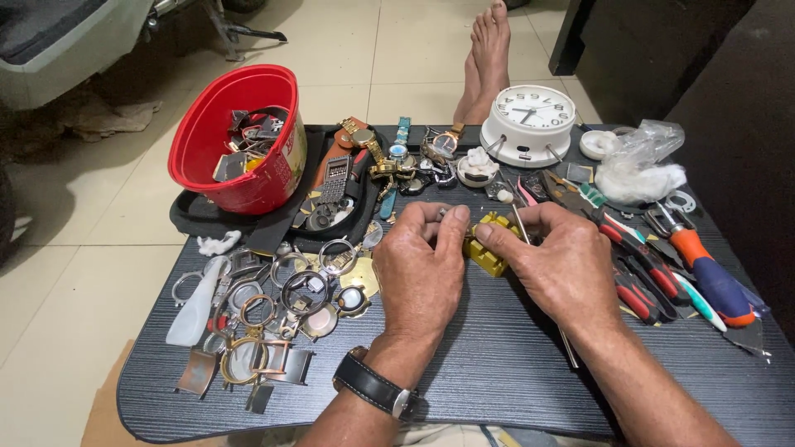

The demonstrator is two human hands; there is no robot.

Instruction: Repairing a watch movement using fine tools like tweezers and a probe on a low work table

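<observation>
Head view: the left hand (422, 269) and right hand (556, 266) both pinch a small yellow tool (489, 252) at the middle of the dark table (497, 364). A red tub (236, 141) with a pale label stands far left, a white clock (530, 124) behind, and a clear bag (642, 161) at right.

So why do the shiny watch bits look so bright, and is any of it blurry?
In the head view, light from above glints off the metal watch cases and the white clock. The left hand and right hand are sharp and cast soft shadows on the dark table. The yellow tool between them is clear; edges bend slightly.
</observation>
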